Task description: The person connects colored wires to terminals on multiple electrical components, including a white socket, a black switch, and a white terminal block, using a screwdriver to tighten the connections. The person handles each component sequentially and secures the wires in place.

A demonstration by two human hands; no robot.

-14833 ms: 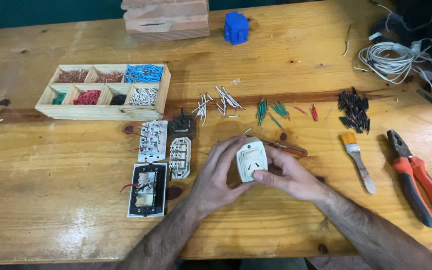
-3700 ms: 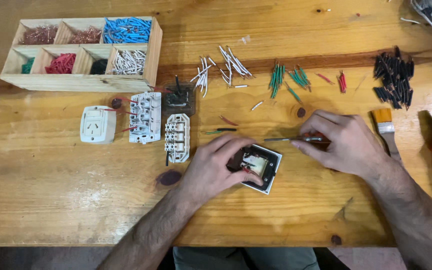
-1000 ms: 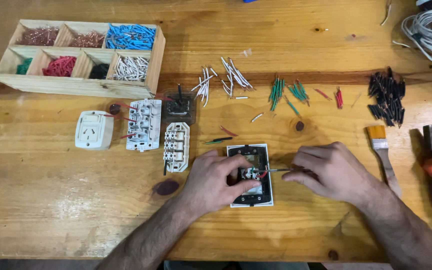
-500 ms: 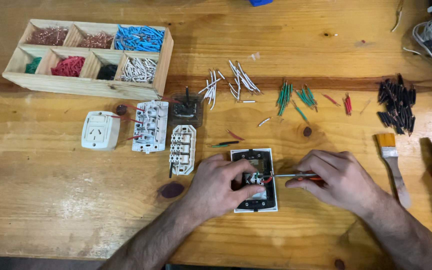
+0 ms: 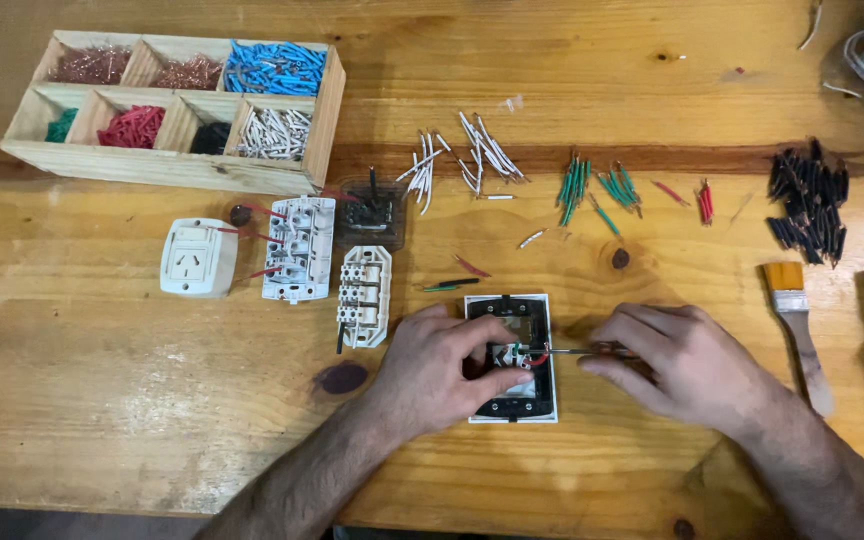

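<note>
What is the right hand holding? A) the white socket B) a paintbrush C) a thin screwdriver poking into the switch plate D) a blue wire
C: the right hand grips a thin screwdriver whose tip reaches into the back of the switch plate, which the left hand steadies; the paintbrush lies untouched on the table beside it.

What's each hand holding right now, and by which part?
Right hand grips a screwdriver by its handle. Left hand pins the wall-plate module at its left edge and middle.
</note>
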